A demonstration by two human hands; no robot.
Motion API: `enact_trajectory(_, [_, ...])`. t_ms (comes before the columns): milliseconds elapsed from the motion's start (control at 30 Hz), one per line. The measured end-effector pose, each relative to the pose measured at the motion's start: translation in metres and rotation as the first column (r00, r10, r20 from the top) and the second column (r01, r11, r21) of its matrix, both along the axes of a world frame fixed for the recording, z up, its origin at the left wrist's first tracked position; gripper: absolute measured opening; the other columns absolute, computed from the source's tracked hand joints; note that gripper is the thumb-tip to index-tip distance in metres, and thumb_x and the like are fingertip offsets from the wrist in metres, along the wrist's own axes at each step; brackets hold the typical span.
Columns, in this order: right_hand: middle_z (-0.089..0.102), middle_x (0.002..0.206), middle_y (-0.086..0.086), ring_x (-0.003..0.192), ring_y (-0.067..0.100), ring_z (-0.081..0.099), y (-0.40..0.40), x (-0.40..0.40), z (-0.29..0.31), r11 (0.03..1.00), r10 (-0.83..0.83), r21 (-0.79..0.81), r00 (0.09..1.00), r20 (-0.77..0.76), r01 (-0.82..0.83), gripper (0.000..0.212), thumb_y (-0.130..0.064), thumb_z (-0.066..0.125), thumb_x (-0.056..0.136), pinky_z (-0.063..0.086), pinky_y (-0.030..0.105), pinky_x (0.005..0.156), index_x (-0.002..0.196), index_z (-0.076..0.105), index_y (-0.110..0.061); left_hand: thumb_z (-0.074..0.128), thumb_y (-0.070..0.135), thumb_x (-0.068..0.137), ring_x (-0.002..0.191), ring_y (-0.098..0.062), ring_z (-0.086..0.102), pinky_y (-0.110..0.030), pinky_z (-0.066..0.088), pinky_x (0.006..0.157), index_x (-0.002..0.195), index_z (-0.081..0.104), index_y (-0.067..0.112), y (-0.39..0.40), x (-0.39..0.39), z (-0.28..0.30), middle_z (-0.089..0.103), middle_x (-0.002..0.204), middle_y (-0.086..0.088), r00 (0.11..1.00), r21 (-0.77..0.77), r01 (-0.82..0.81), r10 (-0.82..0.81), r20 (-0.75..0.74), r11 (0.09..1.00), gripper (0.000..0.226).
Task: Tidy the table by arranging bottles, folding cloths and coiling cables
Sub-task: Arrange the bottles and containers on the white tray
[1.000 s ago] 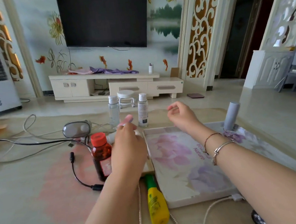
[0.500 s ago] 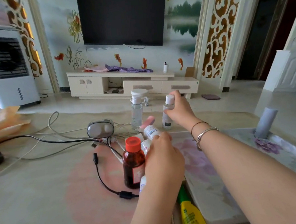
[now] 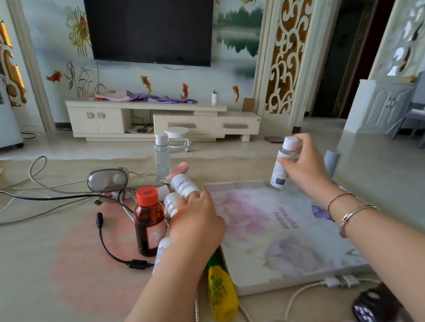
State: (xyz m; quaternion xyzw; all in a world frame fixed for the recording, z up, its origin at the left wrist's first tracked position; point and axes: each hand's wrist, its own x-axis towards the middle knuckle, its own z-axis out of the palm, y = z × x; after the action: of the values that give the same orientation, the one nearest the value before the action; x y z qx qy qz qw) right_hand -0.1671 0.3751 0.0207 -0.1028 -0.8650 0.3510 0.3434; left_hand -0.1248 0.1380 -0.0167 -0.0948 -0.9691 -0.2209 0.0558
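My right hand [image 3: 303,167] grips a small white-capped bottle [image 3: 282,165] and holds it tilted over the far edge of the floral tray [image 3: 289,255]. My left hand [image 3: 196,225] grips a white bottle with a pink cap [image 3: 182,183] beside a second small white bottle [image 3: 171,203]. An amber bottle with a red cap [image 3: 149,220] stands upright just left of that hand. A clear bottle with a white cap [image 3: 162,157] stands farther back. A yellow-green bottle [image 3: 221,291] lies flat near my left forearm.
Black and white cables [image 3: 53,201] sprawl across the left of the table, with a grey oval device [image 3: 108,179] among them. A black adapter cable [image 3: 110,247] lies by the amber bottle. A grey cylinder [image 3: 333,161] stands behind the tray. A white cable [image 3: 295,307] runs along the near edge.
My right hand has lifted the small white-capped bottle from beside the clear bottle and carried it right, over the tray. My left hand still holds the pink-capped bottle.
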Motion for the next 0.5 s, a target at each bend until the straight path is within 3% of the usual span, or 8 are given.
enact_trajectory(267, [0.047,0.124,0.012,0.108,0.031,0.052,0.03,0.004,-0.01,0.962,-0.176,0.225,0.981,0.078,0.155,0.048,-0.018,0.062,0.089,0.046,0.04,0.082,0.131,0.039,-0.015,0.052,0.018,0.085,0.123,-0.03,0.037,-0.037,0.044,0.088,0.127,0.046,0.017,0.002,-0.002,0.003,0.041,0.135,-0.003,1.0,0.019,0.008,-0.008,0.012,1.0,0.043])
enact_trajectory(400, [0.039,0.125,0.015,0.109,0.033,0.046,0.031,0.009,-0.009,0.771,-0.37,0.581,0.926,0.074,0.262,0.067,-0.026,0.069,0.085,0.047,0.038,0.066,0.14,0.031,-0.018,0.053,0.018,0.085,0.122,-0.028,0.037,-0.036,0.042,0.085,0.126,0.046,0.017,0.003,-0.002,0.005,0.044,0.131,-0.002,1.0,0.011,0.013,-0.013,0.008,1.0,0.041])
enact_trajectory(500, [0.046,0.12,0.013,0.097,0.03,0.054,0.029,0.013,-0.016,0.655,-0.446,0.718,0.888,0.116,0.235,0.07,-0.023,0.066,0.087,0.035,0.028,0.048,0.143,0.024,-0.026,0.053,0.018,0.085,0.121,-0.028,0.038,-0.035,0.042,0.084,0.125,0.047,0.017,0.003,-0.001,0.005,0.045,0.13,-0.002,1.0,0.008,0.013,-0.013,0.003,1.0,0.04])
